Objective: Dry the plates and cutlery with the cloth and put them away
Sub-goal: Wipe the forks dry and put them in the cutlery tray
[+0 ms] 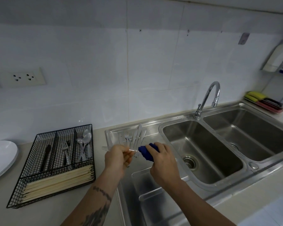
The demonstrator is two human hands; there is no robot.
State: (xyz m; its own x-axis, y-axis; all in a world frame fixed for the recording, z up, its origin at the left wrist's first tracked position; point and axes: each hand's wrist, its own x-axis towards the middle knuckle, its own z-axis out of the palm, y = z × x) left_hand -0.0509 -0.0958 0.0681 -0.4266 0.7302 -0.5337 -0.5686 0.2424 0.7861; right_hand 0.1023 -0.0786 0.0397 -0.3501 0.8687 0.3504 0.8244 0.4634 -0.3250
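Note:
My left hand pinches a clear plastic piece of cutlery by its handle over the drainboard. My right hand grips a blue cloth wrapped around that piece's other end. Behind my hands, several clear plastic forks and knives lie on the steel drainboard. A black wire cutlery organiser sits on the counter at the left, holding a black knife, forks, spoons and wooden chopsticks. White plates are stacked at the far left edge.
A double steel sink with a curved tap fills the right side. A clear plastic tray lies on the drainboard under my right wrist. Sponges in a tray sit at the back right, a wall socket at the left.

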